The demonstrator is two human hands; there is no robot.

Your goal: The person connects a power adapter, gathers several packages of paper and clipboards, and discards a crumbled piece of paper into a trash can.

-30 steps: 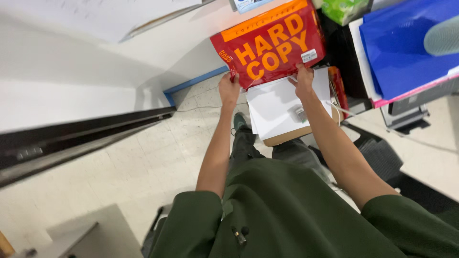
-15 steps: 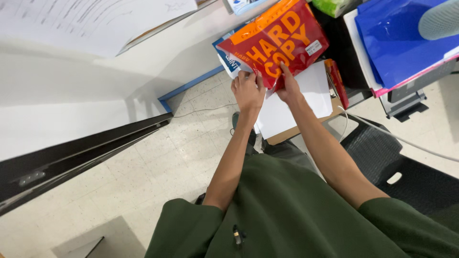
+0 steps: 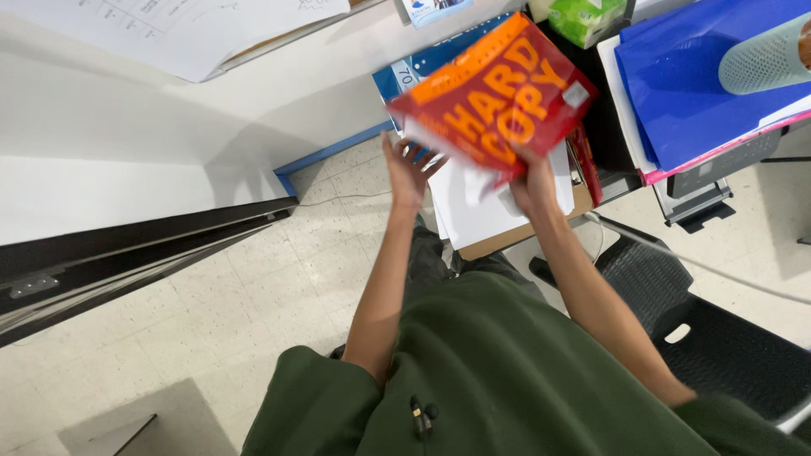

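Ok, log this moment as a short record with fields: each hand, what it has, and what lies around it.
left hand: open, fingers spread, under the left edge of the pack; contact unclear
right hand: grips the lower right edge of the red and orange paper ream
ream: tilted, raised above the white sheets
under sheets: brown cardboard box
behind ream: blue paper pack
right side: blue folder, black mesh chair
top: green tissue pack
floor: pale tiles

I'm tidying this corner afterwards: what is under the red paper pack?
Under the red pack, gripped by the right hand, lie white sheets on a cardboard box; a blue pack sits behind. Box contents are covered.
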